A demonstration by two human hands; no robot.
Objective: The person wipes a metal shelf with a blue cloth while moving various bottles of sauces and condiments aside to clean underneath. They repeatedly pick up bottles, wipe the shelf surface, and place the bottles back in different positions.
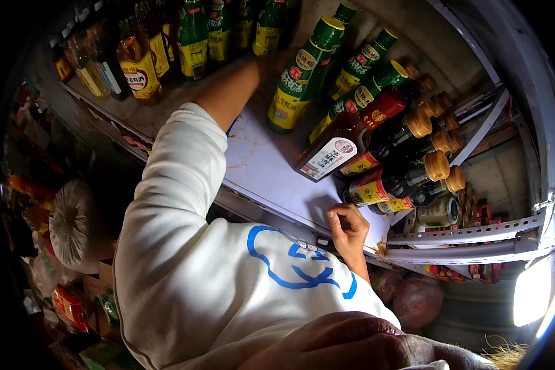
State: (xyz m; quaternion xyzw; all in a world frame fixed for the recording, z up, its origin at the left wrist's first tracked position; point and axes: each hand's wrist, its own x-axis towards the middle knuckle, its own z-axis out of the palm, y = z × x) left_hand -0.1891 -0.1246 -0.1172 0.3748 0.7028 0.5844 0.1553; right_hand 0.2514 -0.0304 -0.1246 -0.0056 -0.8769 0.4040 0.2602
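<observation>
My left forearm, in a pushed-up white sleeve, reaches across the metal shelf (259, 162). My left hand (280, 62) is dark, blurred and partly hidden behind a green-capped oyster sauce bottle (300, 76); its fingers and any hold do not show. My right hand (350, 227) is at the shelf's front edge, fingers curled in and nothing visible in them. Just beyond it lean dark sauce bottles with brown caps (367, 187). Beside these, a sesame oil bottle with a red neck (330, 150) stands tilted in the view. More green-capped bottles (363, 64) are behind.
Cooking wine bottles (141, 76) and other green bottles (193, 44) line the shelf's far left. A perforated metal rail (462, 238) and a bright lamp (532, 293) are at right. Below left are a tied white sack (76, 226), cardboard boxes and packets.
</observation>
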